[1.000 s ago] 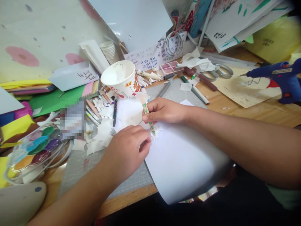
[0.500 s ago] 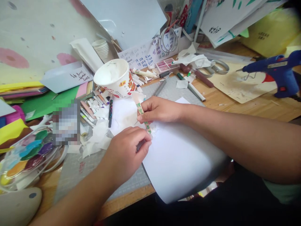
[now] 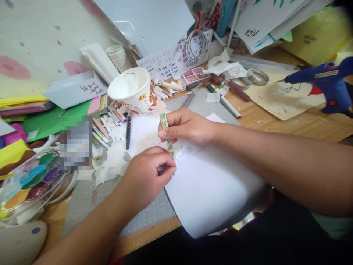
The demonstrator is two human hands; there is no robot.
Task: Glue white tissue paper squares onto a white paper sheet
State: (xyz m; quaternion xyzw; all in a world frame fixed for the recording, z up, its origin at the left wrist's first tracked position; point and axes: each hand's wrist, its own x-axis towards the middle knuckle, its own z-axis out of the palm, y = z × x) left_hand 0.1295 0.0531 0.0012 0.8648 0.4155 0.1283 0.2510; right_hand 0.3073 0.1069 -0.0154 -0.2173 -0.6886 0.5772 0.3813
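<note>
My right hand [image 3: 184,127] grips a narrow beige strip with green lettering [image 3: 170,148] between thumb and fingers. The strip slants downward, its lower end beside the fingertips of my left hand [image 3: 150,173]. Thumb and index finger of my left hand are pinched together there; what sits between them is too small to make out. Small white, wispy shreds [image 3: 179,152] lie right by those fingertips. Under both hands is a large white sheet of paper [image 3: 209,187], its near part hanging past the table edge. A white paper bowl with red print [image 3: 131,90] stands just beyond my hands.
A grey cutting mat [image 3: 150,209] covers the table, with torn paper scraps [image 3: 107,165] at left. Several markers [image 3: 106,127] lie beyond them. A paint palette [image 3: 33,180] is at far left. Scissors [image 3: 257,78] and a blue glue gun [image 3: 328,82] lie at right.
My right hand has shifted slightly up and left, and the strip now stands a little steeper. My left hand stays pinched near its lower end; more white shreds show there.
</note>
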